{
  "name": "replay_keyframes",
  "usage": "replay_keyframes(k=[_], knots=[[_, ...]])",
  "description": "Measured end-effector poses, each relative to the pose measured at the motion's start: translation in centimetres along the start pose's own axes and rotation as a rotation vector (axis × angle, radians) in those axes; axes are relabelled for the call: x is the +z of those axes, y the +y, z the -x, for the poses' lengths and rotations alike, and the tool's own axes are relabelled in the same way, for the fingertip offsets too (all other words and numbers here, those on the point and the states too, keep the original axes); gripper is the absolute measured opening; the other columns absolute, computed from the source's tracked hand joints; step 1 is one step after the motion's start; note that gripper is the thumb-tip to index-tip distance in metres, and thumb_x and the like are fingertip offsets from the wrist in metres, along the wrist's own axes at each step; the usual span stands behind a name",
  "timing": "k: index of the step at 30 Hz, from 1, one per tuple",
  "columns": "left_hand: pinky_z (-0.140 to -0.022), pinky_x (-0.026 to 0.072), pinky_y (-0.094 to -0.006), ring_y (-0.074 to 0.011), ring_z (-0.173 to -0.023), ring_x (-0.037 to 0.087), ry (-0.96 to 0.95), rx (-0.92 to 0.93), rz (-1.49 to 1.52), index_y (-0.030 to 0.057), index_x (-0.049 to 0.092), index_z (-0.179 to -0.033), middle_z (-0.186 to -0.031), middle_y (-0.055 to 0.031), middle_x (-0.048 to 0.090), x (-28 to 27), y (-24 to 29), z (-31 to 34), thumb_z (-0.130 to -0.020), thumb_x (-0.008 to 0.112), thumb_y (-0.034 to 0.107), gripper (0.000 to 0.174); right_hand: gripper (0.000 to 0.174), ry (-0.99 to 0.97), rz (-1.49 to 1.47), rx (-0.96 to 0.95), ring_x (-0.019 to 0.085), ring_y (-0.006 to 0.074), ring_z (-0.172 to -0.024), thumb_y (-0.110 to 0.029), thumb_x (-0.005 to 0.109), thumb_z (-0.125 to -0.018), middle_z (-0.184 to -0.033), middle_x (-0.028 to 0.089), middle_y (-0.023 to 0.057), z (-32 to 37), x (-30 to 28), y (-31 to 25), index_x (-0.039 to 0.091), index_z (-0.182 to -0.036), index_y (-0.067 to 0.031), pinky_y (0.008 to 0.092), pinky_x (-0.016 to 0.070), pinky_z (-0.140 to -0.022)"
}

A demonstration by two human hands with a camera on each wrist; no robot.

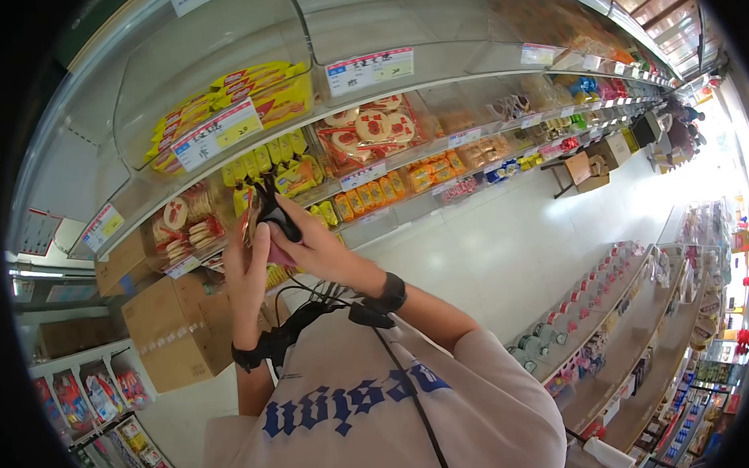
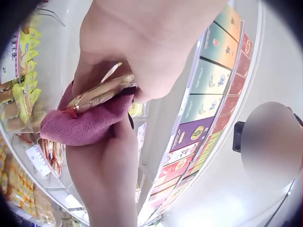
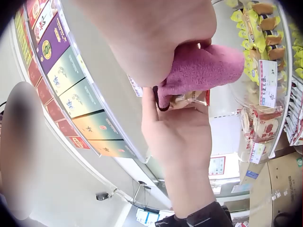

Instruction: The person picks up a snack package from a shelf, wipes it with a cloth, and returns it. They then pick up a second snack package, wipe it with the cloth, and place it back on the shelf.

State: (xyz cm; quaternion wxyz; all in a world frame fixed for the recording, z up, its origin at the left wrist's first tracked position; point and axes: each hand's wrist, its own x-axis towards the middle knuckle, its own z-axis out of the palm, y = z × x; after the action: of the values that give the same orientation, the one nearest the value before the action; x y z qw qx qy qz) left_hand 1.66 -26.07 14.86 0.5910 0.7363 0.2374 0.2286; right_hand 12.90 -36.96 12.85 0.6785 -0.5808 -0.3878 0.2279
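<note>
Both hands meet in front of the lower snack shelf in the head view. My left hand (image 1: 246,276) grips a wrapped snack packet (image 2: 102,93), clear film with a pale filling and a red end. Against the packet, my right hand (image 1: 321,251) holds a fuzzy purple-pink cloth (image 2: 87,127). The cloth folds around the packet's side in the left wrist view and covers part of it in the right wrist view. A black item (image 1: 280,214) shows at the right hand's fingers in the head view; I cannot tell its kind.
Clear shelf bins hold yellow snack packets (image 1: 258,85), round crackers in red wrapping (image 1: 375,128) and orange packets (image 1: 377,197). Cardboard boxes (image 1: 176,327) stand below left. Boxed goods (image 2: 208,106) line a higher shelf. An aisle floor (image 1: 442,269) runs right toward another shelf rack (image 1: 609,325).
</note>
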Motion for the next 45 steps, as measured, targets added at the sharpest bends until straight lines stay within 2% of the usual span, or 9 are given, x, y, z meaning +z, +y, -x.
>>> replay_keyframes(k=[1, 6, 13, 16, 21, 27, 33, 34, 45], knots=[[-0.079, 0.0460, -0.0231, -0.0085, -0.097, 0.056, -0.018, -0.022, -0.048, -0.0009, 0.048, -0.142, -0.126, -0.0083, 0.057, 0.2, 0.2, 0.1, -0.104, 0.054, 0.024, 0.045, 0.045, -0.003, -0.036, 0.059, 0.056, 0.0373, -0.122, -0.017, 0.060, -0.100, -0.135, 0.054, 0.0266, 0.1, -0.1, -0.3, 0.047, -0.137, 0.0049, 0.0367, 0.0448, -0.099], [-0.065, 0.0376, -0.0220, -0.0056, -0.076, 0.049, 0.081, 0.049, 0.029, 0.0010, 0.059, -0.109, -0.095, 0.0035, 0.054, -0.5, 0.5, -0.6, -0.105, 0.053, 0.024, 0.024, 0.039, -0.096, -0.146, 0.266, 0.064, 0.0175, -0.091, -0.024, 0.066, -0.097, -0.102, 0.069, 0.0150, 0.1, -1.5, 0.5, 0.058, -0.123, 0.0034, 0.0316, 0.0514, -0.084], [-0.070, 0.0457, -0.0239, -0.0064, -0.091, 0.061, 0.007, -0.151, -0.007, 0.0051, 0.058, -0.135, -0.097, 0.0006, 0.065, -1.9, -1.0, -1.7, -0.101, 0.061, 0.038, 0.047, 0.037, -0.062, 0.079, 0.104, 0.070, 0.0165, -0.085, -0.023, 0.072, -0.092, -0.093, 0.073, 0.0138, -0.1, -2.3, 0.7, 0.063, -0.116, 0.0029, 0.0322, 0.0541, -0.077], [-0.078, 0.0471, -0.0257, -0.0087, -0.095, 0.061, 0.042, -0.054, 0.018, 0.0030, 0.056, -0.135, -0.100, -0.0018, 0.066, -1.5, -1.4, -1.8, -0.102, 0.059, 0.037, 0.047, 0.041, 0.188, 0.261, 0.074, 0.071, 0.0260, -0.091, -0.012, 0.073, -0.088, -0.101, 0.072, 0.0174, -0.7, -2.5, -0.1, 0.061, -0.124, 0.0022, 0.0340, 0.0541, -0.080], [-0.093, 0.0440, -0.0260, -0.0109, -0.106, 0.058, -0.047, -0.080, 0.402, 0.0006, 0.053, -0.134, -0.110, -0.0045, 0.065, 0.5, 1.1, -1.0, -0.104, 0.055, 0.036, 0.046, 0.064, 0.023, 0.456, -0.160, 0.057, 0.0391, -0.121, 0.008, 0.068, -0.073, -0.131, 0.060, 0.0204, -0.4, -2.0, -0.9, 0.056, -0.135, -0.0010, 0.0396, 0.0485, -0.099], [-0.079, 0.0418, -0.0238, -0.0081, -0.089, 0.050, 0.051, -0.226, 0.219, 0.0000, 0.055, -0.127, -0.100, -0.0004, 0.059, -0.4, 1.5, -0.7, -0.105, 0.053, 0.036, 0.042, 0.049, -0.057, 0.418, -0.284, 0.042, 0.0398, -0.139, 0.005, 0.065, -0.084, -0.144, 0.051, 0.0225, -0.2, -0.8, -0.9, 0.056, -0.131, 0.0032, 0.0421, 0.0386, -0.113], [-0.069, 0.0408, -0.0245, -0.0066, -0.079, 0.047, -0.227, -0.127, 0.115, -0.0021, 0.056, -0.129, -0.089, 0.0017, 0.056, -1.3, 2.0, -0.2, -0.105, 0.053, 0.034, 0.043, 0.035, 0.058, -0.045, 0.292, 0.066, 0.0202, -0.100, -0.014, 0.066, -0.097, -0.125, 0.065, 0.0167, -0.2, -1.9, -1.1, 0.057, -0.124, 0.0062, 0.0334, 0.0515, -0.088], [-0.070, 0.0412, -0.0242, -0.0066, -0.081, 0.048, -0.252, -0.178, 0.112, -0.0022, 0.057, -0.129, -0.092, 0.0011, 0.059, -1.7, 1.3, -0.4, -0.104, 0.056, 0.033, 0.043, 0.034, 0.052, 0.030, 0.147, 0.061, 0.0105, -0.080, -0.020, 0.067, -0.097, -0.103, 0.070, 0.0109, -0.4, -2.4, -0.2, 0.061, -0.119, 0.0051, 0.0298, 0.0516, -0.074], [-0.078, 0.0528, -0.0240, -0.0062, -0.091, 0.061, -0.144, -0.206, 0.166, -0.0019, 0.056, -0.132, -0.109, -0.0031, 0.065, -2.4, 0.0, -1.7, -0.099, 0.066, 0.019, 0.041, 0.026, 0.012, -0.105, 0.389, 0.061, 0.0078, -0.077, -0.022, 0.067, -0.097, -0.084, 0.068, 0.0025, -0.1, -3.6, -0.9, 0.064, -0.106, 0.0031, 0.0255, 0.0504, -0.073]])
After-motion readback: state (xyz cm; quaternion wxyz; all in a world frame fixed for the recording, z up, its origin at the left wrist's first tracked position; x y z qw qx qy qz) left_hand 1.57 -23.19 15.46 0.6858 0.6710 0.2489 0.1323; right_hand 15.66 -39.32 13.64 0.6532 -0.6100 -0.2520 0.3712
